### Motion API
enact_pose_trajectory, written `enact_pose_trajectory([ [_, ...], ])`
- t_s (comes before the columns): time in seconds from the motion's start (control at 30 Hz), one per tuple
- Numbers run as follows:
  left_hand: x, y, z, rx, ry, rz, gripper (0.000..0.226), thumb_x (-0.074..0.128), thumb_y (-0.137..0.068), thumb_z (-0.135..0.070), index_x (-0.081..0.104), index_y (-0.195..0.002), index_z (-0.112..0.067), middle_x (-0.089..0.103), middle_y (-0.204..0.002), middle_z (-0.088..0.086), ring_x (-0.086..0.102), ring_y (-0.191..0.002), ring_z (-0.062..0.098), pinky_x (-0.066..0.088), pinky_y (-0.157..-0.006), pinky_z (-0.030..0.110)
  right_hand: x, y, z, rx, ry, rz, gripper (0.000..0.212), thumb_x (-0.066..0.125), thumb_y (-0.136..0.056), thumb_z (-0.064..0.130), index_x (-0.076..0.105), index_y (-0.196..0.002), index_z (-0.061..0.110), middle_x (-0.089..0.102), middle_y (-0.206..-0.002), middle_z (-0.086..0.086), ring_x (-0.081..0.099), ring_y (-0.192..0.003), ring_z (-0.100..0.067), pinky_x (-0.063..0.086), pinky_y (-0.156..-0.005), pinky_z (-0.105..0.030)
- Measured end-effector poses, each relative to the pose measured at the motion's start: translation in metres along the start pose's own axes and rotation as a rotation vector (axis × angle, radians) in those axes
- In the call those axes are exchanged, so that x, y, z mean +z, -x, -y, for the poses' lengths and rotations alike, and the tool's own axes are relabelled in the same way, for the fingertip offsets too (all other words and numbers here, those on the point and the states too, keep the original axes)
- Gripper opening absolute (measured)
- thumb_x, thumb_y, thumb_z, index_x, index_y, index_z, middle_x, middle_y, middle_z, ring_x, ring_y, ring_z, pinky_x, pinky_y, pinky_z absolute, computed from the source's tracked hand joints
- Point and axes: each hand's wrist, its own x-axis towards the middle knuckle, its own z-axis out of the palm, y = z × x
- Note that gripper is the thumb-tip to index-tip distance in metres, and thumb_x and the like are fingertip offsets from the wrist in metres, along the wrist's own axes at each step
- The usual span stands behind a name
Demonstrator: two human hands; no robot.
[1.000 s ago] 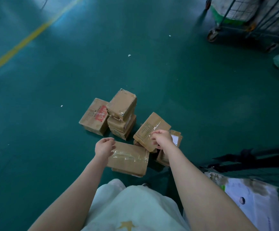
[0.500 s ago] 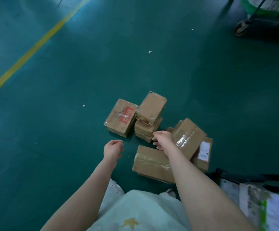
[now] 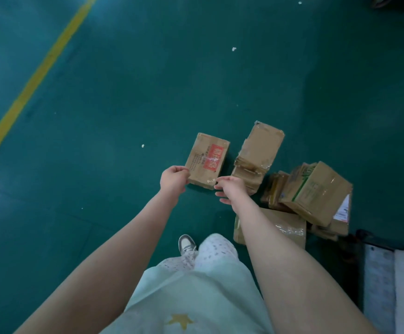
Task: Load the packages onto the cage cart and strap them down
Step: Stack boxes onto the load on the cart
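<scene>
Green floor [image 3: 148,80] crossed by a yellow line [image 3: 39,75] stretched beneath a loose pile of cardboard boxes [image 3: 314,191] on the right. Left of the pile, beside a short stack [image 3: 261,150], a box with a red label [image 3: 208,160] lay on the floor. The left hand [image 3: 173,180] gripped its near left corner with curled fingers. The right hand [image 3: 230,190] was open, fingers spread, at its near right corner. One shoe [image 3: 186,243] showed below.
</scene>
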Motion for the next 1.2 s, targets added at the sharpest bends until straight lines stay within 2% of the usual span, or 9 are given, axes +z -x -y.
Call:
enact_pose_trajectory([
  [0.13,0.01,-0.022,-0.012,-0.039,-0.022,0.032,0.021,0.048,-0.093,-0.009,0.052,-0.076,-0.021,0.056,-0.079,-0.008,0.054,-0.065,0.006,0.042,-0.061,0.022,-0.005,-0.019,0.013,-0.004,-0.02,-0.017,0.016,0.046,-0.094,0.008,0.058,-0.099,0.016,0.063,-0.094,-0.002,0.056,-0.068,-0.011,0.045,-0.062,-0.025],
  [0.33,0.029,-0.073,-0.032,-0.074,-0.092,0.046,0.021,0.047,-0.093,-0.008,0.052,-0.076,-0.02,0.056,-0.079,-0.007,0.054,-0.065,0.006,0.042,-0.058,0.021,-0.005,-0.071,0.029,0.067,0.01,-0.023,0.02,0.046,-0.096,0.01,0.06,-0.109,0.014,0.064,-0.099,-0.003,0.059,-0.078,-0.016,0.049,-0.077,-0.031],
  [0.5,0.051,-0.141,-0.032,-0.053,-0.184,0.059,0.022,0.049,-0.093,-0.008,0.051,-0.075,-0.021,0.057,-0.078,-0.006,0.055,-0.065,0.006,0.042,-0.056,0.02,0.005,-0.138,0.04,0.084,0.015,-0.006,0.014,0.046,-0.097,0.01,0.058,-0.1,0.015,0.063,-0.097,-0.003,0.057,-0.073,-0.013,0.05,-0.079,-0.03],
  [0.63,0.069,-0.198,-0.002,-0.011,-0.313,0.096,0.023,0.05,-0.09,-0.007,0.052,-0.073,-0.022,0.058,-0.081,-0.004,0.054,-0.064,0.008,0.041,-0.052,0.018,0.022,-0.198,0.021,0.111,0.04,-0.018,0.016,0.045,-0.097,0.012,0.06,-0.103,0.015,0.064,-0.098,-0.003,0.059,-0.074,-0.014,0.05,-0.071,-0.027],
  [0.87,0.092,-0.313,0.099,-0.034,-0.496,0.154,0.023,0.051,-0.09,-0.009,0.052,-0.073,-0.024,0.059,-0.095,-0.001,0.057,-0.082,0.017,0.042,-0.057,0.023,0.065,-0.327,-0.043,0.187,0.058,-0.104,0.019,0.045,-0.096,0.013,0.061,-0.107,0.015,0.062,-0.096,-0.002,0.057,-0.081,-0.016,0.051,-0.078,-0.031],
  [0.97,0.096,-0.359,0.127,0.013,-0.563,0.153,0.009,0.049,-0.09,-0.012,0.054,-0.089,-0.018,0.057,-0.101,-0.001,0.055,-0.087,0.017,0.041,-0.058,0.021,0.078,-0.372,-0.072,0.164,0.097,-0.13,0.015,0.048,-0.094,0.014,0.059,-0.105,0.017,0.06,-0.106,-0.002,0.054,-0.089,-0.017,0.05,-0.086,-0.035],
  [1.07,0.097,-0.408,0.16,0.08,-0.655,0.139,0.028,0.049,-0.093,-0.02,0.048,-0.12,-0.017,0.051,-0.122,0.002,0.049,-0.093,0.016,0.039,-0.062,0.025,0.089,-0.412,-0.101,0.164,0.094,-0.141,0.032,0.051,-0.094,0.018,0.052,-0.126,0.015,0.053,-0.111,-0.002,0.048,-0.089,-0.015,0.047,-0.089,-0.035],
  [1.13,0.096,-0.438,0.18,0.081,-0.728,0.125,0.043,0.051,-0.093,-0.025,0.039,-0.135,-0.02,0.042,-0.136,0.004,0.047,-0.106,0.021,0.044,-0.078,0.033,0.097,-0.437,-0.118,0.181,0.088,-0.124,0.049,0.05,-0.095,0.021,0.038,-0.142,0.015,0.049,-0.128,-0.004,0.049,-0.101,-0.019,0.045,-0.092,-0.035],
  [1.2,0.096,-0.462,0.2,0.064,-0.804,0.145,0.059,0.052,-0.093,-0.027,0.025,-0.145,-0.021,0.032,-0.147,0.006,0.04,-0.126,0.028,0.041,-0.097,0.039,0.105,-0.455,-0.132,0.206,0.073,-0.109,0.06,0.05,-0.095,0.026,0.026,-0.149,0.016,0.037,-0.147,-0.005,0.044,-0.124,-0.025,0.041,-0.102,-0.04],
])
